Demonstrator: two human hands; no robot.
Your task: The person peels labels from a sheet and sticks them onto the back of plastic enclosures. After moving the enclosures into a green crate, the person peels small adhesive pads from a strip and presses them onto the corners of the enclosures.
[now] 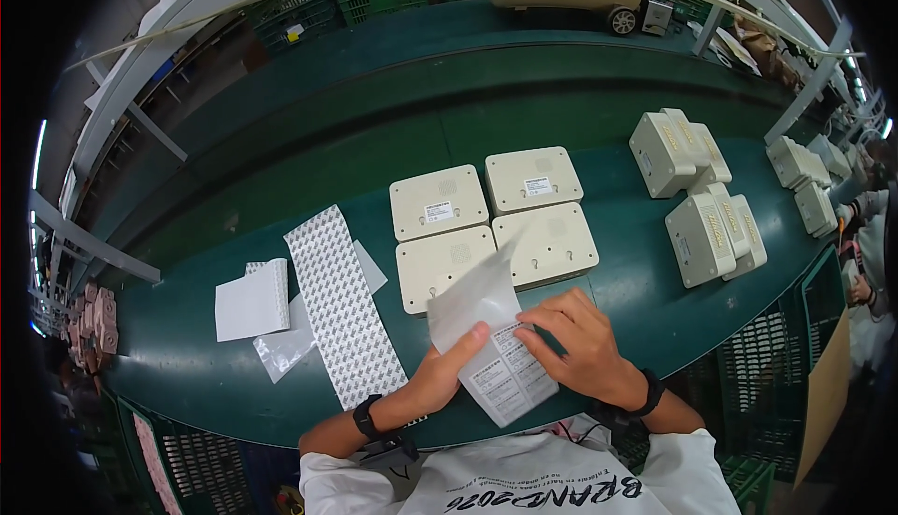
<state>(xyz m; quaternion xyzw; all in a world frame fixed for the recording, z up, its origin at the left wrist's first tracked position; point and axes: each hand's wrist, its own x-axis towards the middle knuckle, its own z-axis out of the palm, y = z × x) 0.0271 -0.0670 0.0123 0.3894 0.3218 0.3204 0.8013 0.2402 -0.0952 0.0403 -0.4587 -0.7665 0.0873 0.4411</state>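
A sheet of white printed labels (pixel 510 375) is held over the near edge of the green table, its translucent backing (pixel 477 295) curling up and away. My left hand (pixel 441 375) is closed on the sheet's left side, thumb on top. At the sheet's right edge, my right hand (pixel 585 351) has thumb and forefinger pinched near a label; whether a label is between them cannot be made out. Just beyond lie several cream plastic housings (pixel 547 239), screw-hole side up. Both far ones carry a small white label (pixel 439 212). The backing partly covers the near left one.
To the left lie a long patterned sheet (pixel 341 300), a white paper pad (pixel 248 304) and a clear bag (pixel 281 351). More cream housings (pixel 697 234) stand in groups at right. Another person's hand (pixel 859 289) is at the far right. Pink parts (pixel 96 323) sit far left.
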